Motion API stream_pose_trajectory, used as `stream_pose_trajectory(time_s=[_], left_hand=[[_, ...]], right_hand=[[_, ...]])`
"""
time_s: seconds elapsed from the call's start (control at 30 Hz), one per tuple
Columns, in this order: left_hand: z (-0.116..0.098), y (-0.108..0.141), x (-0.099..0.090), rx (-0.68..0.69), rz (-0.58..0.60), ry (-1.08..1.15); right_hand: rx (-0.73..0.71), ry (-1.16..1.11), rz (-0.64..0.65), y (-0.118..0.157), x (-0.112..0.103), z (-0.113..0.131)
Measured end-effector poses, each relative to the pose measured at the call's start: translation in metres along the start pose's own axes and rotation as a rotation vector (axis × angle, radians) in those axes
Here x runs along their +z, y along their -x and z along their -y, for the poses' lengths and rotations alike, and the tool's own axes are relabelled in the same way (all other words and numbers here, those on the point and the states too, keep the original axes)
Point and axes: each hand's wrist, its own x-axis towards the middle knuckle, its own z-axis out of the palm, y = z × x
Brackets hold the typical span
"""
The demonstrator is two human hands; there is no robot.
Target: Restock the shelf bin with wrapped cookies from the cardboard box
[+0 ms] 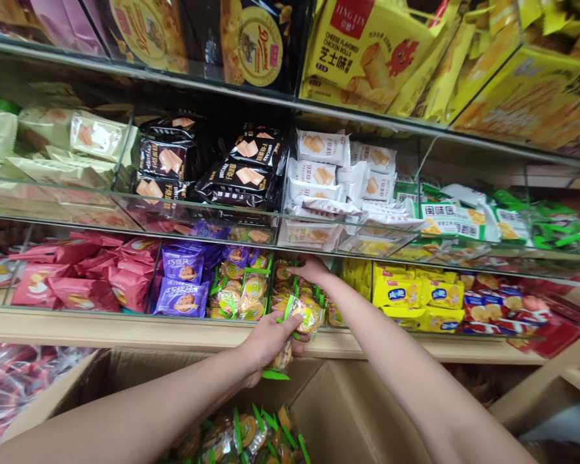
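Note:
My left hand is closed around small clear cookie packets with green edges, held at the front of the lower shelf. Above it, my right hand reaches into the shelf compartment of like packets, under the glass of the shelf above. Its fingers are partly hidden, and whether they grip anything cannot be made out. Below my arms, an open cardboard box holds more of these green-edged cookie packets.
Purple cookie packets and red packets lie left of the compartment; yellow packets lie right. The middle shelf holds black and white cake packets behind a glass front. A wooden shelf edge runs above the box.

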Motion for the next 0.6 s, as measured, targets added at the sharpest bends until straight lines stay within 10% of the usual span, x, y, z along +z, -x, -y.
stream_pose_trajectory(time_s=[0.17, 0.43, 0.6], left_hand=[[-0.001, 0.005, 0.000, 0.016, 0.025, 0.069], [0.004, 0.010, 0.012, 0.037, 0.011, 0.135], [0.008, 0.014, 0.020, 0.025, -0.049, 0.108]], right_hand=[[-0.027, -0.113, 0.016, 0.048, -0.021, 0.006], [-0.157, -0.331, 0.415, 0.120, -0.039, 0.002], [-0.156, -0.089, 0.141, 0.084, -0.041, 0.006]])
